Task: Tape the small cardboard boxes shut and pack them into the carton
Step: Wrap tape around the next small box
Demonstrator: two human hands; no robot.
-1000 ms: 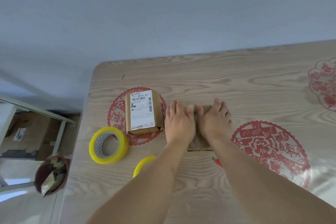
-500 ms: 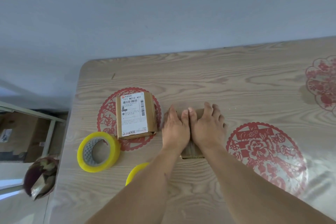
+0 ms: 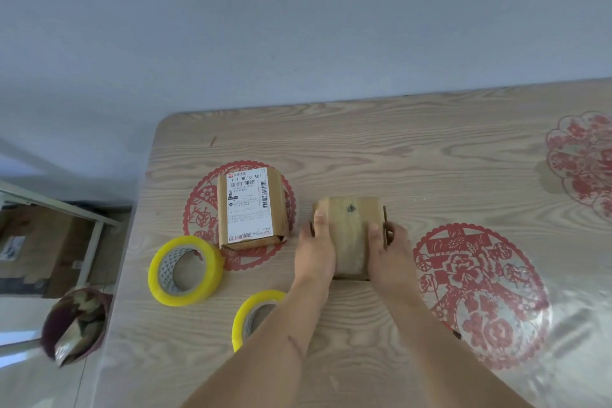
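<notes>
1. My left hand (image 3: 314, 250) grips the left side of the small box (image 3: 349, 235), thumb laid on its top, the other fingers wrapped down over the left edge.
2. My right hand (image 3: 389, 250) grips the right side of the same box, thumb on top, fingers curled round the right edge.
3. The small box sits flat on the worktop (image 3: 414, 149) between my hands, its top glossy with a dark smudge near the far edge.
4. At 9 o'clock from it, close by but apart, lies a second box (image 3: 251, 209) with a white shipping label facing up, resting on a round red paper-cut pattern (image 3: 200, 219).
5. A yellow tape roll (image 3: 185, 270) lies flat at 7 o'clock from the labelled box, just beside it.
6. Another yellow tape roll (image 3: 253, 315) lies nearer me, at 7 o'clock from the small box, partly hidden by my left forearm.
7. A larger red paper-cut pattern (image 3: 480, 291) lies at 4 o'clock from the small box.
</notes>
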